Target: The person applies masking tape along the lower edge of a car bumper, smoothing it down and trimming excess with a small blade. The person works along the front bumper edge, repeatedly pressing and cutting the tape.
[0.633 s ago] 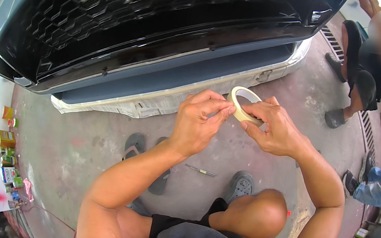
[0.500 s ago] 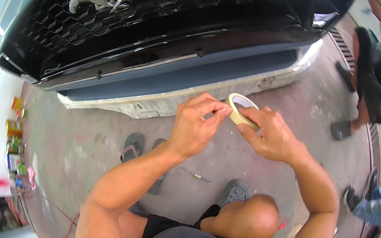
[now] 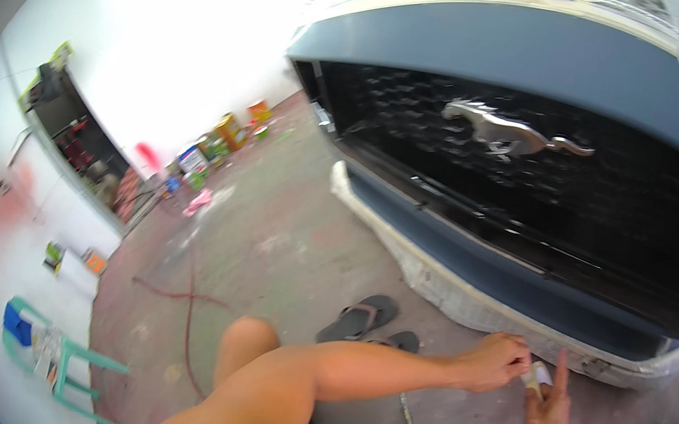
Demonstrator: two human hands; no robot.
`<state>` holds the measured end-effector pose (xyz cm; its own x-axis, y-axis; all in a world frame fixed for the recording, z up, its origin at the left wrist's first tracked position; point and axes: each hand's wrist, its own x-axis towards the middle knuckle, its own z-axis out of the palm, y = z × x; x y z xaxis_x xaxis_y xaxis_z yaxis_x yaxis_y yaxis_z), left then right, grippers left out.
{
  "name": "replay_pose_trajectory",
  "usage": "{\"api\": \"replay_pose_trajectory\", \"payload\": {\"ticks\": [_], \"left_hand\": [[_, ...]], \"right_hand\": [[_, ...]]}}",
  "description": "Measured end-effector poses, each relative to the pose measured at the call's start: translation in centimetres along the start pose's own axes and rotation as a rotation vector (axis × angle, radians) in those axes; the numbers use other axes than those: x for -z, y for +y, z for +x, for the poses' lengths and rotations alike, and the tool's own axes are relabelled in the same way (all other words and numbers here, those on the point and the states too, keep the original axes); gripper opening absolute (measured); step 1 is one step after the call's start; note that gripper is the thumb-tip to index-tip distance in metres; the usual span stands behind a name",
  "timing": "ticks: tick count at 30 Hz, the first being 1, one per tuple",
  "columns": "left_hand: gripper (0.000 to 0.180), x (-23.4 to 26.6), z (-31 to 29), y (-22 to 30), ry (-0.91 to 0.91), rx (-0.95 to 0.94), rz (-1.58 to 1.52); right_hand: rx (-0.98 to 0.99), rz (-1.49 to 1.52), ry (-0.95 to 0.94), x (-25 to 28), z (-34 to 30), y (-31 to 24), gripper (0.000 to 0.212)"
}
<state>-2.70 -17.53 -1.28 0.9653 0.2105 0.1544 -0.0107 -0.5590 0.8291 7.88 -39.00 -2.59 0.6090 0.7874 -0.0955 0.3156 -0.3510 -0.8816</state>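
Grip first: the left hand [image 3: 498,363] has thumb and fingertips pinched together, clamped on the edge of the tape roll [image 3: 536,381] as best I can make out, though it's too blurry to tell if a loose end is caught in there. The right hand [image 3: 549,414] has its grip closed on the roll from about five o'clock, index finger sticking out toward twelve. With twelve at the top of the view, the roll sits out at four o'clock from the middle, held above the floor [image 3: 291,240], with the paper-covered edge [image 3: 466,310] of the car front [image 3: 507,274] at its twelve. What I'd worry about: that raised finger means fewer digits on the ring, so a hard tug from the left could twist it loose, and then it'd probably roll off and pick up grit. If there's a tail in that pinch, a sideways pull could split it, or slack could fold it onto its own sticky side. Drifting toward twelve might also snag the paper. As for which way it points, a ring has no real front, but it looks tipped up on edge, narrow oval, long axis running roughly eleven to five, hole seemingly facing around two. Wouldn't swear to the exact tilt with that smear.
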Motion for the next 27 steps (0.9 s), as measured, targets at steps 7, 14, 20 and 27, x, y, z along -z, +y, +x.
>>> {"api": "replay_pose_trajectory", "payload": {"ticks": [7, 14, 20, 27], "left_hand": [[0.021, -0.7, -1.6, -2.1, -0.103, 0.219, -0.201], [0.02, 3.2, -1.1, -2.5, -0.227, 0.249, -0.28], [0.014, 6.7, -0.7, -4.2, -0.116, 0.312, -0.597], [0.056, 8.7, -2.4, -4.0, 0.174, 0.162, -0.877]], "right_hand": [[-0.139, -0.084, -0.129, -0.7, -1.8, -0.7, 0.094], [-0.23, -0.029, -0.104, -0.5, -3.8, -4.7, 0.083], [-0.151, -0.186, -0.188, -1.4, 0.5, -9.4, 0.084], [-0.093, -0.055, -0.147, -5.1, 5.5, -12.8, 0.046]]}}
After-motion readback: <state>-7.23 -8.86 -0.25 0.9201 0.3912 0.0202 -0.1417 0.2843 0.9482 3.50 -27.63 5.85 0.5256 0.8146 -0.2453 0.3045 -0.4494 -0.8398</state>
